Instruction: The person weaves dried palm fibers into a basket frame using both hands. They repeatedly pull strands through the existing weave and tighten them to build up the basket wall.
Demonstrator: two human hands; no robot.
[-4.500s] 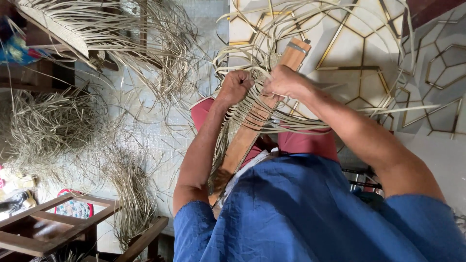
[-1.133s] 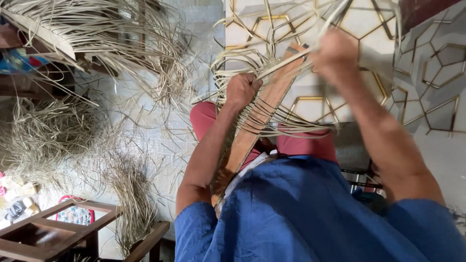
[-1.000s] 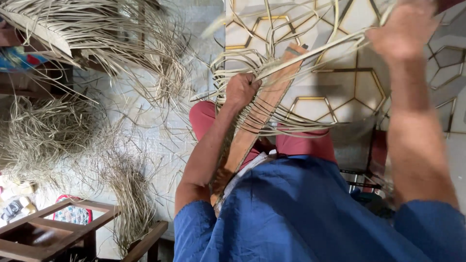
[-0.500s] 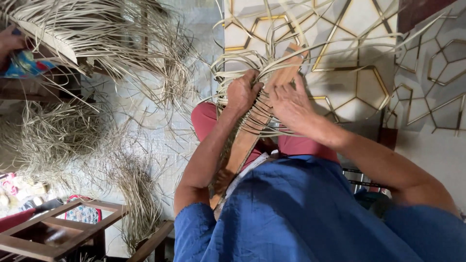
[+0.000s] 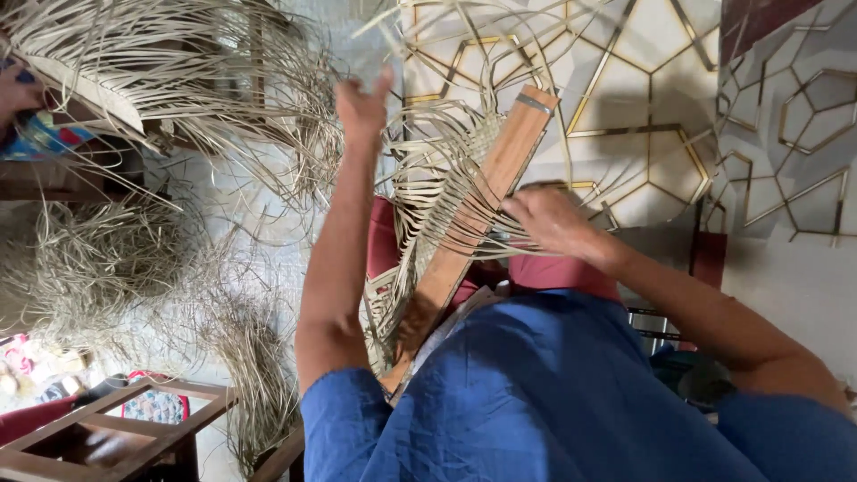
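Note:
A long wooden board [image 5: 506,168] leans across my lap, with pale flat straw strips [image 5: 427,183] woven around it. My left hand [image 5: 361,108] is raised to the upper left, away from the board, and is shut on a thin straw strand that runs back to the weave. On the board's right edge rests my right hand [image 5: 551,220], its fingers pressing the strips against the wood. Blue sleeves cover both upper arms. A red cloth [image 5: 382,243] shows under the board.
Loose heaps of dry straw [image 5: 112,259] lie on the left, and a long bundle [image 5: 170,62] spreads across the top left. A wooden frame [image 5: 116,428] stands at the bottom left. White tiles with gold hexagon lines [image 5: 643,107] fill the upper right.
My right hand had pulled a strand far up to the right, then came back to the board. My left hand has now left the board and swung up-left with a strand.

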